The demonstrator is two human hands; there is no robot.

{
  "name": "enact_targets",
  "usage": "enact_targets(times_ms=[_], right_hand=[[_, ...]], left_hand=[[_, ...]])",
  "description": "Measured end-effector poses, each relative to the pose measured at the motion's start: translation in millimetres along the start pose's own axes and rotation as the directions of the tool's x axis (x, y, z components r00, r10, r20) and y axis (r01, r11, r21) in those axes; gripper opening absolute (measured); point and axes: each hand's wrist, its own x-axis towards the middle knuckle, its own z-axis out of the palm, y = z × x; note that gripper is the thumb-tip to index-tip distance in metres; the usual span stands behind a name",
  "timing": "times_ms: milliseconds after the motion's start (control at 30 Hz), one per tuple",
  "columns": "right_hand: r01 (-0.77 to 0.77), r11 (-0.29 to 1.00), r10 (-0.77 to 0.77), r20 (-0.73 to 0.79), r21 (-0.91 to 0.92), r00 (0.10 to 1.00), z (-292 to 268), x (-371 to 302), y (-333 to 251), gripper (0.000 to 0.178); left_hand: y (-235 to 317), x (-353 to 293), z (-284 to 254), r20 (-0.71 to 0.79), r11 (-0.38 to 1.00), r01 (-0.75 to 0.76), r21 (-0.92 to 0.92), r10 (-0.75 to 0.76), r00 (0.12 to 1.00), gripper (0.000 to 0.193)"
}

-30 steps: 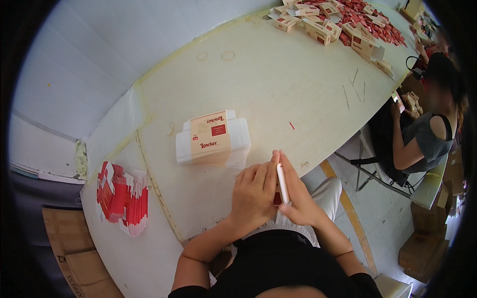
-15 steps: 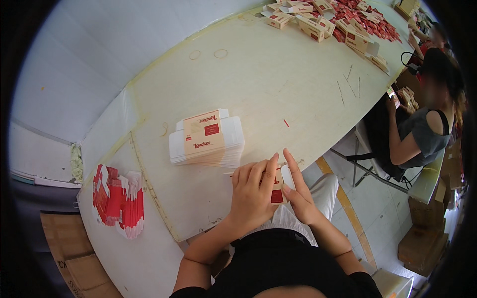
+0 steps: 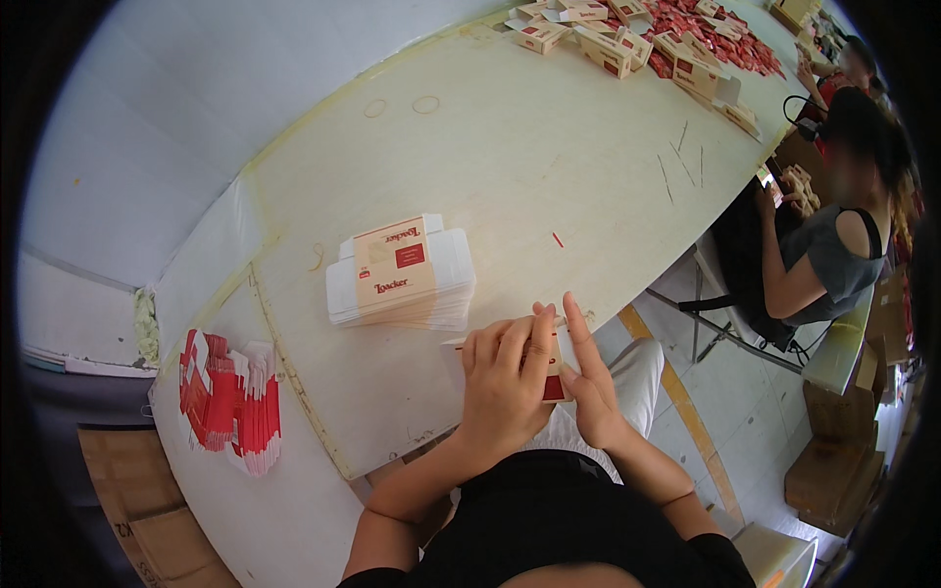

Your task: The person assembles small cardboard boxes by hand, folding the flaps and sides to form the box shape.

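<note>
A small cream and red carton (image 3: pixel 554 388) is held between my two hands at the table's near edge. My left hand (image 3: pixel 502 377) lies over its left side, fingers together, hiding much of it; a white flap shows past the knuckles. On the right side, my right hand (image 3: pixel 590 387) grips the carton with the thumb against its face and the index finger stretched up along its end. Just beyond my left hand rests a stack of flattened cream and white cartons (image 3: pixel 402 274), slightly fanned.
Bundles of red and white folded cartons (image 3: pixel 230 397) lie at the left. Far right on the table (image 3: pixel 510 157) are made-up cream boxes (image 3: pixel 603 51) and a heap of red wrapped packets (image 3: pixel 730 41). A seated person (image 3: pixel 799 235) works at the right. Brown cardboard boxes (image 3: pixel 833 470) stand on the floor.
The carton between my hands has opened out a little, with more of its white flap showing at the left. The view has shifted slightly; the stack stays put.
</note>
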Motion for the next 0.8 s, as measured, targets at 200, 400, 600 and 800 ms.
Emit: enact_targets(times_ms=[200, 400, 600, 800], right_hand=[[0.1, 0.959, -0.102, 0.007, -0.266, 0.995, 3, 0, 10, 0.069], [-0.123, 0.914, 0.148, 0.036, -0.386, 0.988, 2, 1, 14, 0.07], [-0.198, 0.733, 0.106, 0.178, 0.651, 0.978, -25, 9, 31, 0.066], [-0.197, 0.655, 0.065, 0.205, 0.73, 0.977, -22, 12, 43, 0.052]], left_hand=[[1, -2, 4, 0.014, 1.0, 0.01, 0.026, -0.01, 1.0, 0.06], [-9, -8, 11, 0.068, 0.996, 0.006, 0.09, -0.013, 0.998, 0.059], [-3, -2, 12, 0.037, 0.998, -0.064, -0.012, 0.065, 0.997, 0.062], [-2, -6, 11, 0.075, 0.993, -0.094, -0.074, 0.1, 0.992, 0.068]])
